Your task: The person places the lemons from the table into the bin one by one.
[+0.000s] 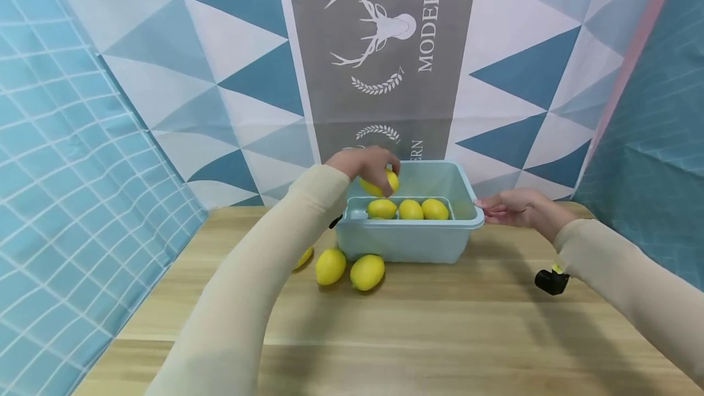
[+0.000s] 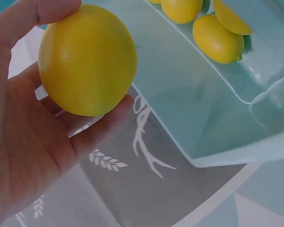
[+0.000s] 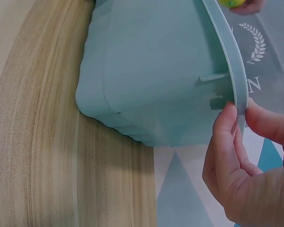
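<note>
In the head view my left hand (image 1: 370, 165) grips a yellow lemon (image 1: 379, 183) above the left part of a pale blue plastic bin (image 1: 404, 242). The left wrist view shows that lemon (image 2: 87, 60) between thumb and fingers, apart from the bin wall. Several lemons (image 1: 410, 209) lie on the bin's floor. My right hand (image 1: 514, 206) pinches the rim at the bin's right end; in the right wrist view the thumb is on one side of the rim (image 3: 240, 90) and the fingers are on the other.
Two lemons (image 1: 367, 272) lie on the wooden table (image 1: 418, 335) before the bin, and another yellow fruit (image 1: 304, 258) is partly hidden by my left sleeve. A patterned cloth (image 1: 385, 96) hangs close behind the bin. A tiled-pattern sheet (image 1: 82, 188) borders the left side.
</note>
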Demonstrator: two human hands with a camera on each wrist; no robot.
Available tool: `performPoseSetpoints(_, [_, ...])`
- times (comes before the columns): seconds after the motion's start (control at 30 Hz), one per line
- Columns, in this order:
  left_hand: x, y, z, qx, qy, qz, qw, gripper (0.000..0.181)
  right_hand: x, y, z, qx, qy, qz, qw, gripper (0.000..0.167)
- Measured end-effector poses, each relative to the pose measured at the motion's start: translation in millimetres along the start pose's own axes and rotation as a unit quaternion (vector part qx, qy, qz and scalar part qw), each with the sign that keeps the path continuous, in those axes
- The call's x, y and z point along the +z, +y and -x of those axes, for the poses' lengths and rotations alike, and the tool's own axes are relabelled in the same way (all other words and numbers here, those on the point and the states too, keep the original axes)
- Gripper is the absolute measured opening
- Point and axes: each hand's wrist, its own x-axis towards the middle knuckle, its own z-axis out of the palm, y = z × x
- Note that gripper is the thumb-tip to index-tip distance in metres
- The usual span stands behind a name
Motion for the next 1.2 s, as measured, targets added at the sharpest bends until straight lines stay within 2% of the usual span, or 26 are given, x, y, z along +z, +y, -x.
performPoseSetpoints(0.13, [7.4, -6.2, -8.9, -0.015, -0.018, 0.013, 0.9997, 0.047, 3, 7, -2.5, 0.004, 0.003, -0.018, 0.9998, 0.01])
performPoseSetpoints(0.23, [9.1, -11.0, -14.4, -0.027, -0.019, 0.02, 0.9993, 0.048, 5, 9, -5.1, 0.0, -0.002, -0.023, 0.9997, 0.003])
performPoseSetpoints(0.33, [8.5, -15.4, -18.8, -0.038, -0.013, 0.028, 0.9988, 0.046, 7, 8, -7.0, -0.006, -0.008, -0.024, 0.9997, 0.016])
performPoseSetpoints(0.4, [7.9, -17.2, -21.1, -0.042, -0.012, 0.036, 0.9984, 0.045, 8, 7, -7.1, -0.01, -0.008, -0.024, 0.9996, 0.019])
performPoseSetpoints(0.53, [9.5, -19.6, -25.1, -0.055, -0.017, 0.041, 0.9975, 0.044, 7, 5, -6.2, -0.011, -0.006, -0.031, 0.9995, 0.005])
performPoseSetpoints(0.63, [13.1, -20.9, -27.1, -0.063, -0.025, 0.044, 0.9967, 0.045, 6, 5, -5.2, -0.01, -0.002, -0.036, 0.9993, 0.006])
performPoseSetpoints(0.83, [20.4, -21.8, -26.7, -0.063, -0.024, 0.042, 0.9969, 0.044, 7, 6, -3.7, -0.011, 0.001, -0.046, 0.9989, 0.009])
performPoseSetpoints(0.93, [22.6, -20.8, -26.3, -0.064, -0.023, 0.027, 0.9973, 0.041, 8, 7, -4.0, -0.011, -0.002, -0.053, 0.9985, 0.01])
performPoseSetpoints(1.2, [22.7, -13.0, -33.3, -0.019, -0.003, 0.014, 0.9997, 0.034, 1, 10, -3.6, -0.018, -0.004, -0.065, 0.9977, 0.014])
